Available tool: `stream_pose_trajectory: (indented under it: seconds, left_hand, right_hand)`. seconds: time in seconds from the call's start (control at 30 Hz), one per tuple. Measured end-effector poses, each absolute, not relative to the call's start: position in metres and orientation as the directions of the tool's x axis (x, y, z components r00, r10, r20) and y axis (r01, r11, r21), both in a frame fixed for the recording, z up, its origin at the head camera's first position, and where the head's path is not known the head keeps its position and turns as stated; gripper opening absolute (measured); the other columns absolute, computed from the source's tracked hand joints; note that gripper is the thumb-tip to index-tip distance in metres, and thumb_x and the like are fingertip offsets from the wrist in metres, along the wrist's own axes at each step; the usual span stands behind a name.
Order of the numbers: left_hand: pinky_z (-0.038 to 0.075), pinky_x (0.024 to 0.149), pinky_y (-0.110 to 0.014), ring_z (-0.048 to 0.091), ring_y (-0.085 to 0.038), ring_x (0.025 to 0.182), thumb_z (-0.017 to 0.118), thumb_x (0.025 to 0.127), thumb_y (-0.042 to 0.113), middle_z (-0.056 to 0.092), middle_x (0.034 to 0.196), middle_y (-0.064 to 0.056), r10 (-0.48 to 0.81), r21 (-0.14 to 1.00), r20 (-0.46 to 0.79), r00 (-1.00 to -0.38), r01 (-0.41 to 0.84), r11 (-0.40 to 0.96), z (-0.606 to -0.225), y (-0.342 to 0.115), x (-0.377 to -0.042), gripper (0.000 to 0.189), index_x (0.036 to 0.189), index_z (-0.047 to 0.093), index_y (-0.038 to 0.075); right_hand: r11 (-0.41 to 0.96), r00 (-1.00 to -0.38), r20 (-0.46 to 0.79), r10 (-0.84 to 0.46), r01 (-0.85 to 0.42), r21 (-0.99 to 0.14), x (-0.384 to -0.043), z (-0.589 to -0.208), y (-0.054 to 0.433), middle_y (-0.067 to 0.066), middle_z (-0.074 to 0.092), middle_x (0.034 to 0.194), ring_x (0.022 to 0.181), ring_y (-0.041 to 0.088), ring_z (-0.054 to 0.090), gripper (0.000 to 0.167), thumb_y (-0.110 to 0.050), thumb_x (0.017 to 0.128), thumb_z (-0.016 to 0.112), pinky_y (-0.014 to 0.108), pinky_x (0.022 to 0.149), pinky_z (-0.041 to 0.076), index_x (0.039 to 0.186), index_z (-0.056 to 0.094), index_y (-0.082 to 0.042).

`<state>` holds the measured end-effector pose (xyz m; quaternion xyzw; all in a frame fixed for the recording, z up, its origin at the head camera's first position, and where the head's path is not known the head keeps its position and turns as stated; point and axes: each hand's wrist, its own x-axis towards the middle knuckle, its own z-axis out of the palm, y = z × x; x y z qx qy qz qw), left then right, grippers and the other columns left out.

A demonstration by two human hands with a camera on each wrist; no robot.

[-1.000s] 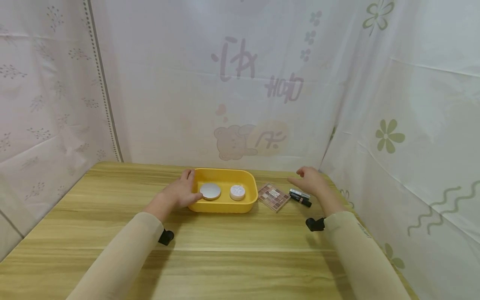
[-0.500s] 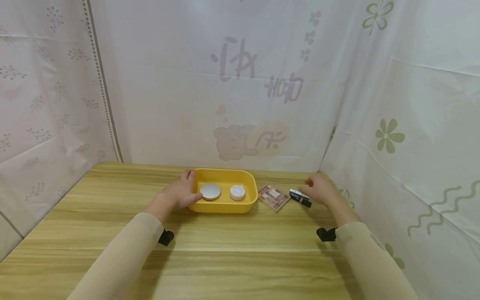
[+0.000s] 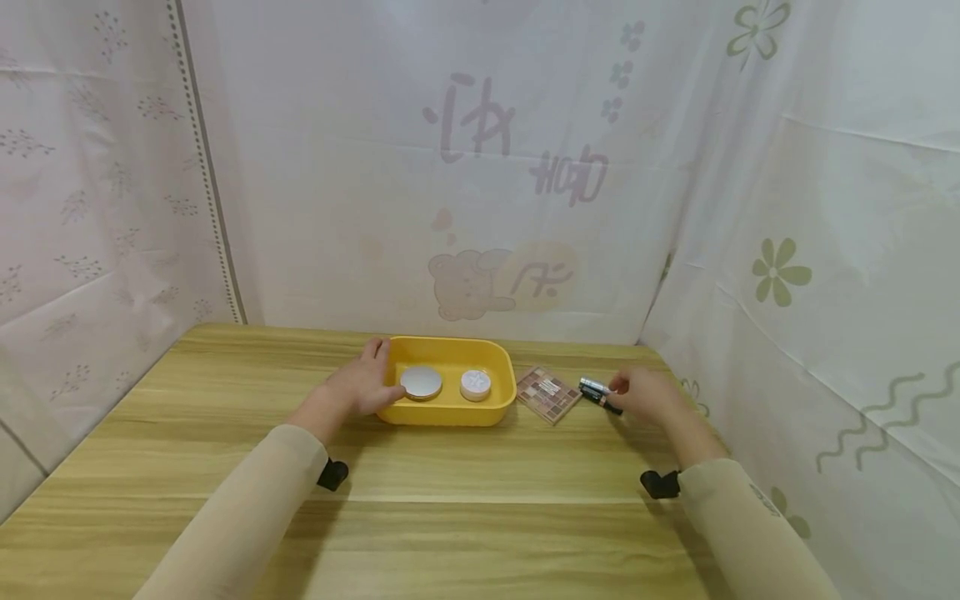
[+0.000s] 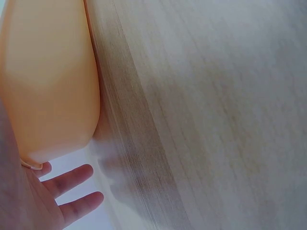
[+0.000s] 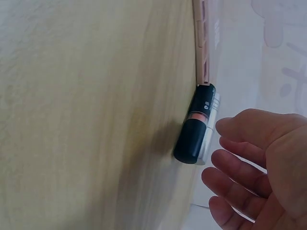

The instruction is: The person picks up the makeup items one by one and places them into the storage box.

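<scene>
My left hand (image 3: 358,387) rests at the left end of a yellow plastic basket (image 3: 442,417), thumb at its near rim; in the left wrist view several fingers (image 4: 81,205) extend straight past its end. Inside the basket lie a round silver compact (image 3: 421,382) and a small round white case (image 3: 475,384). To the right, my right hand (image 3: 647,395) reaches over a black lipstick tube (image 5: 190,140) with a pinkish band and a silver tube (image 3: 596,386) lying beside it. In the right wrist view the loosely bent fingers (image 5: 235,164) hold nothing, thumb close to the silver tube.
A square eyeshadow palette (image 3: 548,395) lies flat between the basket and the tubes. All of it stands near the far edge of a wood-grain table (image 3: 450,533). Patterned curtains (image 3: 480,167) hang behind and on both sides.
My right hand has moved right, then down toward the near side, its fingertips now overlapping the tubes' right end in the head view. Left hand and basket have stayed put.
</scene>
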<state>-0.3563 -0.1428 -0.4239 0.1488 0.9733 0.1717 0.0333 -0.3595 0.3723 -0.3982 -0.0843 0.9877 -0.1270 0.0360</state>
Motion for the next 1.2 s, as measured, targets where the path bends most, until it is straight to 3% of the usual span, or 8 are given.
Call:
stream_pose_trajectory:
  seconds: [0.27, 0.7, 1.0, 1.2]
  left_hand:
    - [0.043, 0.125, -0.06, 0.046, -0.051, 0.155, 0.057, 0.105, 0.047, 0.008, 0.181, -0.03, 0.297, 0.351, -0.016, -0.955, 0.273, 0.896, -0.4233, -0.1429, -0.356, 0.101, 0.174, 0.004, -0.005]
    - [0.043, 0.125, -0.06, 0.047, -0.052, 0.154, 0.058, 0.104, 0.046, 0.012, 0.18, -0.031, 0.303, 0.352, 0.007, -0.953, 0.286, 0.891, -0.4239, -0.1418, -0.356, 0.101, 0.174, 0.008, -0.006]
    - [0.042, 0.125, -0.06, 0.045, -0.052, 0.155, 0.057, 0.105, 0.046, 0.01, 0.18, -0.031, 0.298, 0.352, -0.005, -0.955, 0.277, 0.894, -0.4244, -0.1418, -0.3554, 0.101, 0.174, 0.006, -0.006]
    - [0.042, 0.125, -0.061, 0.045, -0.052, 0.155, 0.057, 0.104, 0.047, 0.01, 0.18, -0.031, 0.292, 0.356, -0.007, -0.956, 0.271, 0.894, -0.4236, -0.1418, -0.3551, 0.102, 0.174, 0.005, -0.005]
  right_hand:
    - [0.947, -0.981, -0.058, -0.183, -0.16, -0.28, -0.3562, -0.4042, 0.3721, 0.014, 0.077, 0.107, 0.099, 0.031, 0.071, 0.016, -0.016, 0.102, 0.073, 0.056, 0.091, 0.058, 0.11, 0.075, -0.002]
    - [0.946, -0.979, -0.074, -0.188, -0.16, -0.281, -0.3499, -0.403, 0.3761, 0.011, 0.073, 0.097, 0.089, 0.027, 0.065, 0.015, -0.01, 0.092, 0.075, 0.049, 0.081, 0.055, 0.104, 0.073, -0.001]
    - [0.952, -0.977, -0.119, -0.178, -0.14, -0.272, -0.3512, -0.4067, 0.3766, 0.008, 0.074, 0.096, 0.088, 0.023, 0.065, 0.024, -0.024, 0.095, 0.082, 0.046, 0.081, 0.056, 0.103, 0.073, -0.003]
    - [0.952, -0.975, -0.134, -0.177, -0.135, -0.274, -0.3501, -0.4047, 0.3737, 0.007, 0.074, 0.098, 0.087, 0.022, 0.065, 0.021, -0.021, 0.097, 0.079, 0.045, 0.079, 0.056, 0.107, 0.074, -0.003]
